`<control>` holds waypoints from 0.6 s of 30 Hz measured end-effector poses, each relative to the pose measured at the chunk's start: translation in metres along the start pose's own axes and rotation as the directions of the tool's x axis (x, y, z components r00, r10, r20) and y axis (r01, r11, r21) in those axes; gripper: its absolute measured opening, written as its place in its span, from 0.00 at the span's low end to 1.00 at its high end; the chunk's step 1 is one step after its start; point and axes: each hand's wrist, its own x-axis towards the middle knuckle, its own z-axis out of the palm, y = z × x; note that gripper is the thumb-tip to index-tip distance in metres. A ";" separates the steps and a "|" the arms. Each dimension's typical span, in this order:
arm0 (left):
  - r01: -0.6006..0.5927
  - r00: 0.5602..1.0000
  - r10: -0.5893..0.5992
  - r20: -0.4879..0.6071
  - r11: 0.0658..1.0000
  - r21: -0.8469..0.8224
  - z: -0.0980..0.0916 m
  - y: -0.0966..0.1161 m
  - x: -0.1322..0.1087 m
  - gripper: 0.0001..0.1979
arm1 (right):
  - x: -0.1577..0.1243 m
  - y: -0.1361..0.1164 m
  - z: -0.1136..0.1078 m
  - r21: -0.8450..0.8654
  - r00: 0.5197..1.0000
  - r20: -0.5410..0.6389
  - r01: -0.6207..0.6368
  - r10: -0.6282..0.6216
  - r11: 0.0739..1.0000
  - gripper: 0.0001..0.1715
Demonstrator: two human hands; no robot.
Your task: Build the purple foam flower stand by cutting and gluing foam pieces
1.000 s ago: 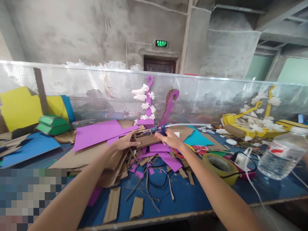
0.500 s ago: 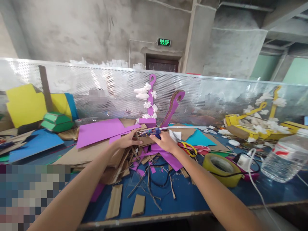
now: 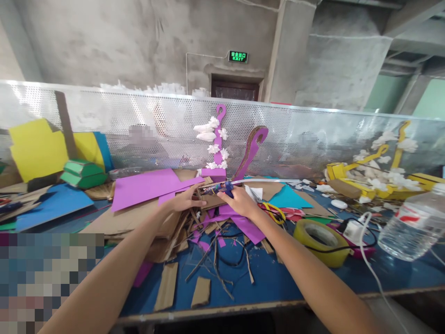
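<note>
My right hand is closed round a blue glue gun, its tip pointing left over a brown cardboard piece. My left hand rests on that cardboard piece, fingers curled over its near edge, holding it down. Both hands meet in the middle of the table, just in front of a purple upright piece with white paper flowers and a curved purple hook shape. Purple paper scraps lie under and below my hands.
A large purple sheet and cardboard scraps litter the blue table. A yellow tape roll, a water bottle, white cable and scissors lie right. A perforated metal screen closes the far side. Green box at left.
My right hand with the glue gun has slid slightly left, closer to my left hand. The view has shifted a little.
</note>
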 end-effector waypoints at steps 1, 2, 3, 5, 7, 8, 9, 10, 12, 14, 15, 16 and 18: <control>0.010 1.000 -0.010 0.008 1.000 -0.006 0.000 0.001 0.000 0.46 | 0.000 0.000 -0.001 0.002 1.000 -0.001 -0.001 0.001 1.000 0.24; 0.017 1.000 -0.017 0.014 1.000 -0.012 0.000 0.001 0.000 0.46 | 0.000 0.001 -0.002 0.006 1.000 0.002 -0.004 0.004 1.000 0.24; 0.018 1.000 -0.018 0.016 1.000 -0.017 -0.001 0.002 0.000 0.46 | 0.000 0.001 -0.003 0.012 1.000 0.007 -0.009 0.009 1.000 0.24; 0.027 1.000 -0.027 0.016 0.999 -0.026 -0.001 0.002 0.000 0.46 | 0.000 0.001 -0.003 0.028 1.000 0.021 -0.015 0.015 0.999 0.24; 0.039 0.999 -0.038 0.018 0.999 -0.035 -0.001 0.002 0.000 0.46 | 0.000 0.001 -0.003 0.047 1.000 0.023 -0.014 0.013 0.999 0.25; 0.039 0.999 -0.038 0.022 0.998 -0.042 -0.001 0.001 0.000 0.46 | 0.000 0.001 -0.002 0.064 1.000 0.019 -0.013 0.012 0.998 0.25; 0.038 0.999 -0.036 0.029 0.998 -0.051 -0.001 0.001 0.001 0.46 | 0.000 0.001 -0.002 0.090 1.000 0.019 -0.016 0.014 0.996 0.25; 0.034 0.999 -0.032 0.035 0.998 -0.057 -0.001 0.000 0.001 0.46 | -0.001 0.002 -0.001 0.129 0.999 0.025 -0.029 0.026 0.991 0.25; 0.022 0.999 -0.020 0.036 0.998 -0.051 -0.001 -0.001 0.002 0.46 | -0.001 0.002 -0.001 0.245 0.995 0.071 -0.086 0.071 0.966 0.27; 0.009 1.000 -0.008 0.023 1.000 -0.020 -0.001 -0.002 0.002 0.46 | -0.002 0.004 -0.004 0.385 0.986 0.129 -0.148 0.106 0.911 0.29; 0.002 1.000 -0.002 0.018 1.000 -0.007 -0.001 -0.002 0.002 0.46 | -0.002 0.004 -0.006 0.447 0.983 0.149 -0.167 0.111 0.879 0.28; -0.004 1.000 0.004 0.019 1.000 -0.002 -0.001 -0.003 0.003 0.45 | -0.003 0.005 -0.009 0.498 0.981 0.164 -0.175 0.106 0.850 0.27; -0.004 1.000 0.005 0.027 1.000 -0.015 -0.002 -0.002 0.003 0.45 | -0.004 0.007 -0.017 0.556 0.979 0.191 -0.171 0.074 0.813 0.21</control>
